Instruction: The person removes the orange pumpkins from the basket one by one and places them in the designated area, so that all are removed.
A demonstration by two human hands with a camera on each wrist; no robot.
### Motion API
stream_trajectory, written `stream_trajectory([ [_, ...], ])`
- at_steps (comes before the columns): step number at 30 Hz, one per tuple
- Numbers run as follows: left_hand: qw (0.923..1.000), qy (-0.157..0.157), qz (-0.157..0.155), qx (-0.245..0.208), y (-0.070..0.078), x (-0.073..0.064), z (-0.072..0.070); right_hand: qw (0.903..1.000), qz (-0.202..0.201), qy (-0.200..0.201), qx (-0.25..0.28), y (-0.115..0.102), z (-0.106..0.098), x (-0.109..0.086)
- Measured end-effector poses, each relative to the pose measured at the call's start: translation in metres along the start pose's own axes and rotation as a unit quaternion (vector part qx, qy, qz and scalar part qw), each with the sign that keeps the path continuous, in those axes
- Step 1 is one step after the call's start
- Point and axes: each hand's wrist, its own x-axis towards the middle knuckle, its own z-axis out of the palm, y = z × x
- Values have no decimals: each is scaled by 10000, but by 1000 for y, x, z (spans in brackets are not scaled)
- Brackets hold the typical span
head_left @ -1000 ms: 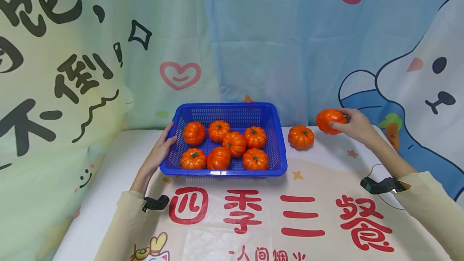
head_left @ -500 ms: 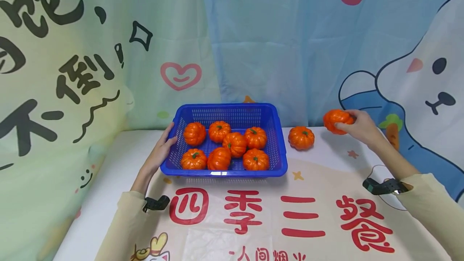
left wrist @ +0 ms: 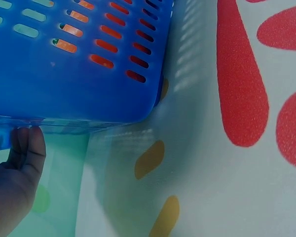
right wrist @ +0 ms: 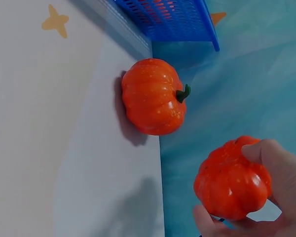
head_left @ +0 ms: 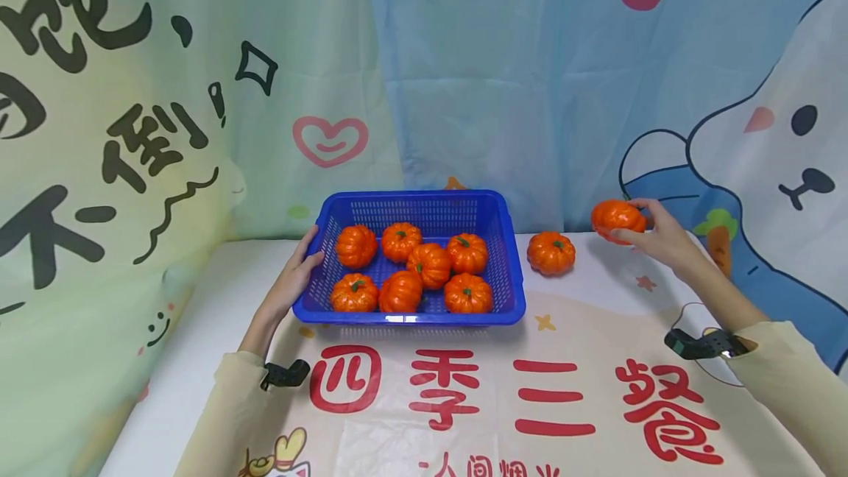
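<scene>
At the right, my right hand (head_left: 659, 234) holds a small orange toy pumpkin (head_left: 617, 221) above the table, thumb on one side and fingers on the other. In the right wrist view the thumb presses near the top of this held pumpkin (right wrist: 232, 180). My left hand (head_left: 293, 278) grips the left side of a blue plastic basket (head_left: 411, 319), with the thumb at the rim. The left wrist view shows its fingers (left wrist: 32, 148) against the basket's side. Several orange pumpkins (head_left: 430, 265) with green stems lie inside the basket.
One more pumpkin (head_left: 551, 253) sits on the table between the basket and my right hand. The printed tablecloth (head_left: 550, 352) carries red characters. A printed curtain (head_left: 464, 131) hangs right behind the table's back edge.
My right hand has moved a little to the right with the held pumpkin, then stayed nearly in place as the pumpkin tilted slightly. The left hand and basket have not moved.
</scene>
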Motion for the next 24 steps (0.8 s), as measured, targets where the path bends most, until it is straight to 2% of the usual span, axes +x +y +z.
stream_trajectory([
  [13, 10000, -7, -51, -42, 2, -2, 1, 9979, 241, -162, 577, 11, 1, 3],
  [24, 9999, 50, -53, 124, 1, 0, 0, 9965, 306, -94, 770, 20, 5, 0],
])
